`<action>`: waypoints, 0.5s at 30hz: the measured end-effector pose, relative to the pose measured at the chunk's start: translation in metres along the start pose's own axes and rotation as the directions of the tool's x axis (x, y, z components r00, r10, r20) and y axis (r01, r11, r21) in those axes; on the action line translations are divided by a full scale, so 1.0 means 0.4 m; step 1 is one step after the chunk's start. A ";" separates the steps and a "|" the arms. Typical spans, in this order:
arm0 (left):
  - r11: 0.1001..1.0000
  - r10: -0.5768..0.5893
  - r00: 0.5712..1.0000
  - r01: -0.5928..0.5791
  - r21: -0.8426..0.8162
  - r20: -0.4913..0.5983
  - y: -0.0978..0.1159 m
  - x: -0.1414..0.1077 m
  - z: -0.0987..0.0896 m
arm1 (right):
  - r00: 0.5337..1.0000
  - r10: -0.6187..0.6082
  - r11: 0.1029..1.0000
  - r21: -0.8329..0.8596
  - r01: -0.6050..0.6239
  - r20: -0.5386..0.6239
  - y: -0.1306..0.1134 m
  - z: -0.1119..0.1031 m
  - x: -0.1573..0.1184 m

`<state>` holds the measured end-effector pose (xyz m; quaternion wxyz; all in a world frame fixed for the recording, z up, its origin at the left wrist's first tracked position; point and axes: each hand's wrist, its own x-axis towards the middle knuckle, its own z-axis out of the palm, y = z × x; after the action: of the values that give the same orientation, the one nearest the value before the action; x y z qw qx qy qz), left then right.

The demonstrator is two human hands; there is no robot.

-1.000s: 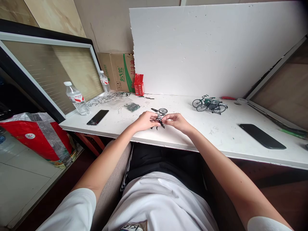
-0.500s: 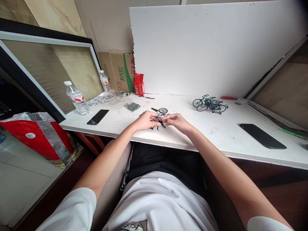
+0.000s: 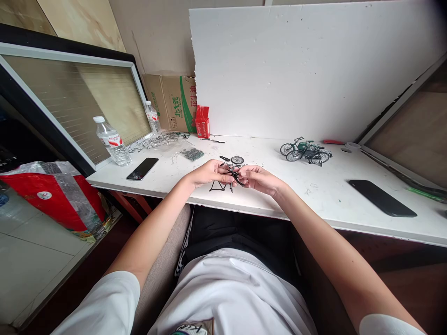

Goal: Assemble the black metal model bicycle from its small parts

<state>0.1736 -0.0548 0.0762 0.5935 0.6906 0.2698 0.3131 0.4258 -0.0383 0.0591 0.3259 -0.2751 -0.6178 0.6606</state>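
Observation:
Between my two hands, just above the table's front part, is a black model bicycle frame (image 3: 218, 187) with thin tubes and no wheels on it. My left hand (image 3: 210, 174) is closed on it, thumb and fingers pinching from the left. My right hand (image 3: 260, 178) pinches a curved black part at the frame's right end; it looks like a mudguard or fork (image 3: 239, 179), partly covered by fingers. Just beyond my fingers lie a loose spoked wheel (image 3: 237, 160) and a small black piece (image 3: 224, 158).
Assembled model bicycles (image 3: 306, 151) stand at the back right. A black phone (image 3: 382, 197) lies to the right, another phone (image 3: 142, 169) to the left. Water bottles (image 3: 113, 143), a bag of small parts (image 3: 193, 154), parts sprues (image 3: 162, 139) and a red box (image 3: 202, 122) are at the left.
The frame has turned in my hands, so more of its thin tubes show below my left hand. My right hand has shifted slightly to the right.

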 end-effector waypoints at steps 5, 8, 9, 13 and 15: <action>0.997 -0.032 0.998 0.036 -0.069 0.049 0.003 -0.004 -0.002 | 0.998 -0.067 0.995 -0.078 0.065 -0.022 -0.021 0.008 -0.008; 0.991 -0.068 0.990 0.081 -0.106 0.120 0.008 -0.006 0.004 | 0.989 -0.145 0.983 -0.109 0.147 0.026 -0.033 0.004 -0.014; 0.989 -0.070 0.988 0.086 -0.119 0.135 0.008 -0.006 0.007 | 0.985 -0.163 0.978 -0.120 0.169 0.060 -0.038 0.003 -0.018; 0.981 -0.045 0.984 0.076 -0.177 0.173 0.005 -0.004 0.018 | 0.966 -0.188 0.949 -0.220 0.225 0.178 -0.064 0.012 -0.039; 0.978 -0.031 0.980 0.071 -0.198 0.198 0.001 -0.003 0.021 | 0.959 -0.190 0.930 -0.275 0.244 0.209 -0.078 0.023 -0.049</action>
<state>0.1792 -0.0613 0.0756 0.6925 0.6461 0.1950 0.2549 0.4341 -0.0586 0.0903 0.2952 -0.1906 -0.7636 0.5418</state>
